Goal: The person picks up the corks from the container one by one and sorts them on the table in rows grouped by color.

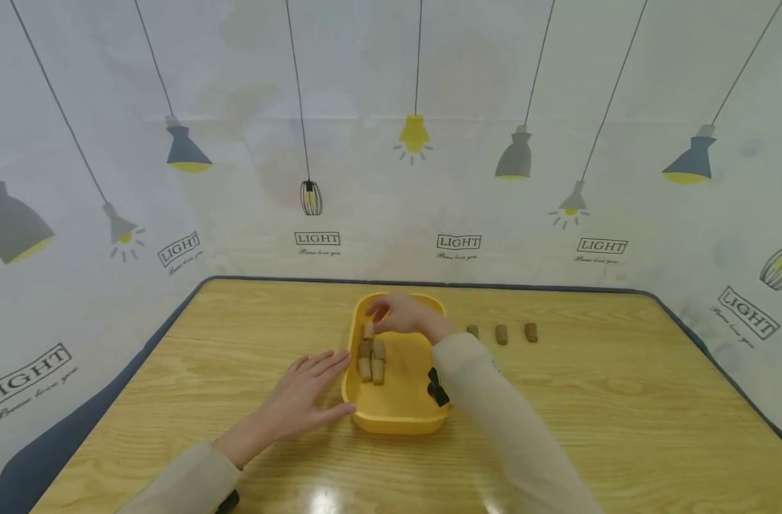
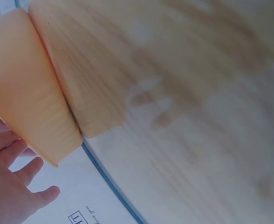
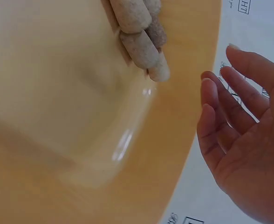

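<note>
A yellow plastic tray (image 1: 400, 425) stands on the table, with several tan and brown corks (image 1: 378, 371) in two rows along its left side. My right hand (image 1: 403, 314) is over the tray's far end, close to the farthest cork (image 1: 368, 330). In the right wrist view the fingers of that hand (image 3: 249, 126) are loosely bent, with nothing between them, apart from the corks (image 3: 139, 51). My left hand (image 1: 301, 396) lies spread at the tray's left side, fingertips at the wall. From the left wrist, its fingers (image 2: 30, 170) show beside the tray wall (image 2: 30, 88).
Three more corks stand on the wooden table (image 1: 622, 400) right of the tray: one partly behind the right sleeve (image 1: 472, 330), a middle cork (image 1: 502, 334) and a right cork (image 1: 530, 332). A wall covering (image 1: 365, 143) with printed lamps rises behind the table edge.
</note>
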`<state>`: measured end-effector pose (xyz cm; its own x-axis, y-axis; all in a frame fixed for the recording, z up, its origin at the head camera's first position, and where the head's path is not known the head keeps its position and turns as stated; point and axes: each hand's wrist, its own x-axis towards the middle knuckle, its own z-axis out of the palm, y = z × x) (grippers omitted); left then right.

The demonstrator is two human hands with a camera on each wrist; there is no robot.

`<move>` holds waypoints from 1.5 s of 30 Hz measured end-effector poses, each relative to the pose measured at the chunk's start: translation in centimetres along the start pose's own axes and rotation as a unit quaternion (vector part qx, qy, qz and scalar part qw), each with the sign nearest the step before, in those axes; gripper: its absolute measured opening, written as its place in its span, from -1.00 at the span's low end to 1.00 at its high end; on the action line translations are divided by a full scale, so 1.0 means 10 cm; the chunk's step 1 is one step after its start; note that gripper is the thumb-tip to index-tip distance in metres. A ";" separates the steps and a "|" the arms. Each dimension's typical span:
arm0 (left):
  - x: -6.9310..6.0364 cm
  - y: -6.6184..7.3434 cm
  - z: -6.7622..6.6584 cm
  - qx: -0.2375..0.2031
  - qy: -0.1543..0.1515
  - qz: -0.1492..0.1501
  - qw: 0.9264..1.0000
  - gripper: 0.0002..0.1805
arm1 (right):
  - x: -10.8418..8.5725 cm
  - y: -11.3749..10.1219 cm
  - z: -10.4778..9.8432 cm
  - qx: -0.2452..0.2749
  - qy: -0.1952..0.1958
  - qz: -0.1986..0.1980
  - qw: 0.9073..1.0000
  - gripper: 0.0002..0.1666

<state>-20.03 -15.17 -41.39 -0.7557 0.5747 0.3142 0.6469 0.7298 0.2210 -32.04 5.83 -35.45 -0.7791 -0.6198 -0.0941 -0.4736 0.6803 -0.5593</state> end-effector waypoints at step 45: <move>0.01 0.01 -0.01 0.009 0.007 0.007 1.000 -0.22 | 0.10 0.17 0.46 -0.009 0.014 0.010 1.000 -0.70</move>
<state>-19.97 -15.07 -41.27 -0.7445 0.5802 0.3303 0.6558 0.7282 0.1990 -31.74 4.59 -40.31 -0.7989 -0.5958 -0.0822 -0.4657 0.6993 -0.5422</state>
